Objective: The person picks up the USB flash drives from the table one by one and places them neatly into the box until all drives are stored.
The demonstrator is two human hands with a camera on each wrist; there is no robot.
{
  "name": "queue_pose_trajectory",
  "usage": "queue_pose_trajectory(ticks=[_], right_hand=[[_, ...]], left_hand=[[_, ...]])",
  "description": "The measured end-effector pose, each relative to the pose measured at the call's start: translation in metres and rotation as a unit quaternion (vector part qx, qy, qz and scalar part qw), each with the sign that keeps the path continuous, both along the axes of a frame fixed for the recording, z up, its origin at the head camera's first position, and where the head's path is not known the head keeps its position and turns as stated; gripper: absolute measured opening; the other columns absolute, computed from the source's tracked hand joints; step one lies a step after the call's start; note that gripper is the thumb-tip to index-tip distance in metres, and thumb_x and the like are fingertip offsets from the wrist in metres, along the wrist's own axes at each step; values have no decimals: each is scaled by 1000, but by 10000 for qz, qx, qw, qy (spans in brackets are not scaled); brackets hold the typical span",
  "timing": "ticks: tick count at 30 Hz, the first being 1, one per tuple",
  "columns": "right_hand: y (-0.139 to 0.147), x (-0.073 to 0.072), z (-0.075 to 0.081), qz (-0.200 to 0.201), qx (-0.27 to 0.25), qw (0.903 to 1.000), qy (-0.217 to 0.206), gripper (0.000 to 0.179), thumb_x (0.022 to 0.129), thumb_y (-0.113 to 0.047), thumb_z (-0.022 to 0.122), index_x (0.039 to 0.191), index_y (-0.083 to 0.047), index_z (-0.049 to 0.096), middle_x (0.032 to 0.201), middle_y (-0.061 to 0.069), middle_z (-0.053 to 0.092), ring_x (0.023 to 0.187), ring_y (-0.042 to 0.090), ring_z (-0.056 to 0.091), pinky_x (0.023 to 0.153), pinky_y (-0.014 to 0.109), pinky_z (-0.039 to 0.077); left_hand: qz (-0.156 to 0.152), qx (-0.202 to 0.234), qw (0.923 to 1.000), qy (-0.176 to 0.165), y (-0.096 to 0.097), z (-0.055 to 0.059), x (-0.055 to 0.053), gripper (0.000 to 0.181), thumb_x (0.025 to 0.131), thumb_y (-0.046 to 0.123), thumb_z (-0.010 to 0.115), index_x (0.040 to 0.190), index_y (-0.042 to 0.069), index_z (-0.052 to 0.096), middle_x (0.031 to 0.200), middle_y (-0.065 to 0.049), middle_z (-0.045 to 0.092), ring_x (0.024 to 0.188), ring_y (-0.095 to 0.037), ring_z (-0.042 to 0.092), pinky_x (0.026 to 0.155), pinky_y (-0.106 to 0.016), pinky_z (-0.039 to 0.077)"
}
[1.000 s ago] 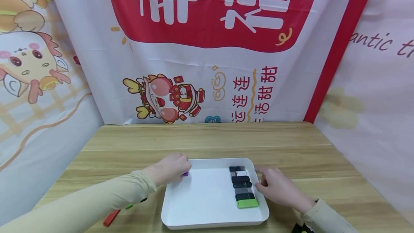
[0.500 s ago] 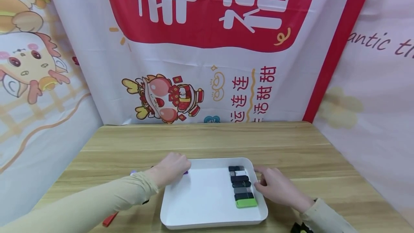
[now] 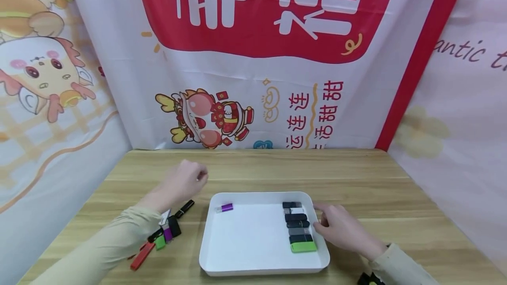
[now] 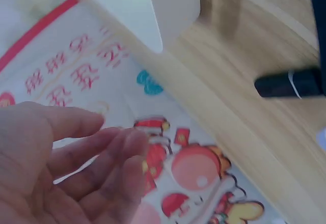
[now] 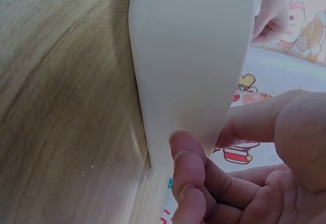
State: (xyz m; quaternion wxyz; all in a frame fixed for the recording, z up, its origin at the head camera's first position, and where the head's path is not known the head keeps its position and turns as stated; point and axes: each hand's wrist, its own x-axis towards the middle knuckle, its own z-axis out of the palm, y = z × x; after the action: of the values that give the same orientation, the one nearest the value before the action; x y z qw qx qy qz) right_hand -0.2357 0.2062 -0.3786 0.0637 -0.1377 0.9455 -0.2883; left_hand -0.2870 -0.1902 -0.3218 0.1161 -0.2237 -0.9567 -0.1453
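Observation:
A white tray sits on the table. Along its right side several USB flash drives lie in a column, mostly black or grey, with a green flash drive nearest. A purple flash drive with a clear end lies alone in the far left corner. My left hand hovers beyond the tray's left side; its fingers curve loosely around nothing in the left wrist view. My right hand pinches the tray's right wall, fingers outside and thumb over the rim.
Left of the tray is a loose pile of flash drives, partly behind the left forearm: a red flash drive, a small green one, and black ones, including a black flash drive. A black object shows below the right wrist.
My left hand has let go of the purple flash drive, leaving it in the tray, and has moved up and left. The right hand has stayed at the tray wall.

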Motion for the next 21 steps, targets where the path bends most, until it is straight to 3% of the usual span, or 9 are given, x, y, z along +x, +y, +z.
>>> queue_pose_trajectory(ticks=[7, 11, 13, 21], right_hand=[[0, 0, 0, -119, 40, 9999, -54, 53, 86, -10, 71, 135, 2, 54, 59, -2, 54, 47, 12, 47, 42, 25, 36], [-2, -2, 0, -187, 157, 9996, -110, 52, 87, -13, 71, 135, 1, 55, 59, -1, 54, 46, 12, 46, 42, 25, 33], [-2, -2, 0, -209, 203, 9995, -137, 52, 88, -14, 71, 135, 1, 56, 59, -1, 54, 46, 12, 46, 42, 25, 34], [-1, -1, 1, -209, 123, 9996, -125, 52, 87, -12, 71, 135, 1, 55, 60, -1, 55, 46, 13, 48, 42, 26, 36]], left_hand=[[332, -219, 9963, -767, -29, 1, 14, 7, 83, 12, 68, 77, 10, 66, 70, 1, 58, 64, -14, 53, 59, -36, 47], [516, -236, 9919, -1137, -38, -2, 24, 13, 82, 18, 73, 86, 7, 69, 81, -2, 63, 76, -19, 59, 69, -43, 51], [633, -248, 9899, -1241, -40, -3, 29, 19, 82, 21, 75, 92, 5, 71, 86, -3, 64, 80, -20, 61, 72, -45, 52], [1072, -359, 9857, -1249, -39, -11, 32, 15, 82, 23, 72, 86, 8, 67, 86, -5, 62, 76, -21, 57, 61, -44, 49]])
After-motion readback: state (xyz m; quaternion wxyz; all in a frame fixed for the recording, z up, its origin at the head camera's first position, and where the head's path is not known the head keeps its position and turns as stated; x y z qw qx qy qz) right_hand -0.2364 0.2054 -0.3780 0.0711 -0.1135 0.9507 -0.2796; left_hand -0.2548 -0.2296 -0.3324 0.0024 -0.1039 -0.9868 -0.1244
